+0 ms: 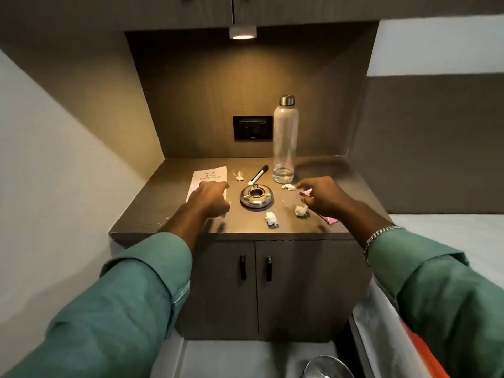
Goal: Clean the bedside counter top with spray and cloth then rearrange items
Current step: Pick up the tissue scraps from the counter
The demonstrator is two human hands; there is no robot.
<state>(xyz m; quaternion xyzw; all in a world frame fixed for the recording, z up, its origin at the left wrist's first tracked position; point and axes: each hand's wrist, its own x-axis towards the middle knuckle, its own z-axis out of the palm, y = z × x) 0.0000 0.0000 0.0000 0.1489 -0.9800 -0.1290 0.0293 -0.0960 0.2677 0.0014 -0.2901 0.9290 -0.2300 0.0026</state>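
Observation:
The dark wood bedside counter top carries a steel ashtray in the middle, a black and white marker behind it, and a clear glass bottle at the back right. A printed paper sheet lies at the left. Several crumpled white tissue bits are scattered around. My left hand hovers over the near end of the paper, fingers curled, nothing visibly in it. My right hand reaches over the right side, fingers spread. A pink cloth lies partly hidden beneath it.
A black socket panel sits in the back wall under a small lamp. Two cabinet doors with black handles are below the counter. A bed edge is at the right, and a metal bin rim shows at the bottom.

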